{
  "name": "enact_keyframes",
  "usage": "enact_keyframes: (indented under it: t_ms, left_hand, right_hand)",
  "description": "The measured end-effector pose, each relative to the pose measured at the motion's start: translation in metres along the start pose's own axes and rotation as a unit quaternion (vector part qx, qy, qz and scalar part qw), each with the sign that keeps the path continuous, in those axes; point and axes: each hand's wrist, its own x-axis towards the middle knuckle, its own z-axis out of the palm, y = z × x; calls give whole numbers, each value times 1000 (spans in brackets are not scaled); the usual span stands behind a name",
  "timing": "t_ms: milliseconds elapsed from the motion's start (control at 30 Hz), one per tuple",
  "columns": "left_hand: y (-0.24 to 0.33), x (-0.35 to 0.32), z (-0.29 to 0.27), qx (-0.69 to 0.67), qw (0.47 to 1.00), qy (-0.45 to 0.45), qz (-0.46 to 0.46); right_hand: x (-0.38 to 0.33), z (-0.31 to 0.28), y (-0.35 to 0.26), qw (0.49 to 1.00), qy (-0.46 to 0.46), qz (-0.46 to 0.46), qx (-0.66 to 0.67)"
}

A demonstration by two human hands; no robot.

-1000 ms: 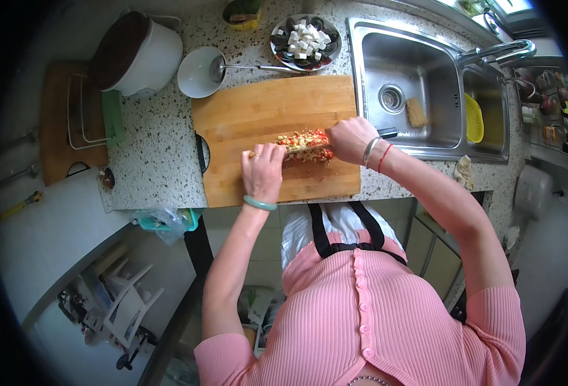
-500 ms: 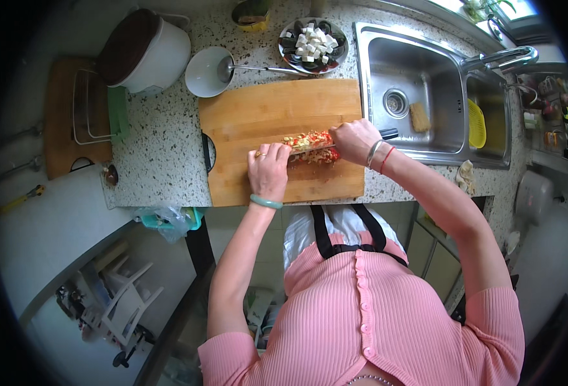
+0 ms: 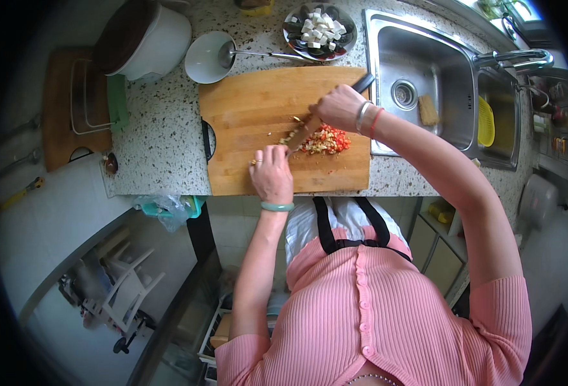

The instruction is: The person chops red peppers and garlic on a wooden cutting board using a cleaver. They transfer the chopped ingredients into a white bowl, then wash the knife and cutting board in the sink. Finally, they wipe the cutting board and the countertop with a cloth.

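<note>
2 hands (image 3: pixel 273 174) (image 3: pixel 340 107), 1 knife (image 3: pixel 304 137), 2 cutting bds (image 3: pixel 245 100) (image 3: pixel 59 103)

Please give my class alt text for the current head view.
A person's right hand grips a knife slanted amid chopped red and pale food on a wooden board, with the left hand at the blade's other end. Beyond the board are a white bowl with a ladle and white cubes on a plate; right, a steel sink.

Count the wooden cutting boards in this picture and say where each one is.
2. One cutting board lies left of the sink; the other board is at the far left, near the white pot. Others may be hidden.
</note>
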Motion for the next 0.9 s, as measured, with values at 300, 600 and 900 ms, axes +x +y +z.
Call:
enact_keyframes:
  t_ms: [300,600,900]
  left_hand:
    - [-7,58,-9,25,988,13,149]
    - [-16,49,3,-16,986,-26,167]
    - [-43,-6,32,-70,996,-26,-47]
  right_hand:
    - [-36,-2,6,985,18,148,81]
    - [-48,19,-11,984,31,152,89]
    - [-84,34,-16,939,60,298,160]
